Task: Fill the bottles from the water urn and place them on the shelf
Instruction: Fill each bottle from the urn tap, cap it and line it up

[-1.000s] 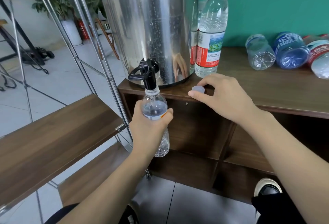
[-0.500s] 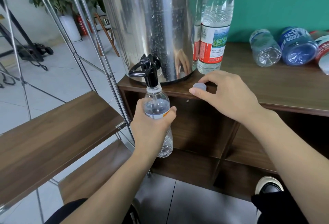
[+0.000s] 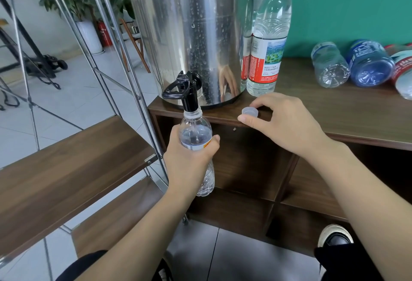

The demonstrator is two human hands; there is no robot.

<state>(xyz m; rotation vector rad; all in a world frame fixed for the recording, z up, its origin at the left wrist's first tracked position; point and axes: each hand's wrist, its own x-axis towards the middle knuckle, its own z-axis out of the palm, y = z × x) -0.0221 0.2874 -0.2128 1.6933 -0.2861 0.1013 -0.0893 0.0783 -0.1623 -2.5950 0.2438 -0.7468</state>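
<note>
Under the black tap (image 3: 186,93) of the steel water urn (image 3: 187,35), the left hand (image 3: 189,158) grips an uncapped clear bottle (image 3: 196,133), mouth at the spout, as in the earlier frames. Water level inside: cannot tell any change. The right hand (image 3: 283,122) remains on the cabinet top (image 3: 334,111), fingers curled about the loose cap (image 3: 250,111).

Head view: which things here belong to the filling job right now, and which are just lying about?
In the job:
- small bottle, held by the left hand under the black tap
- water urn
- loose cap, at the right hand
- wooden shelf

Lying about:
- upright red-capped bottle
- three bottles on their sides
- potted plant
</note>
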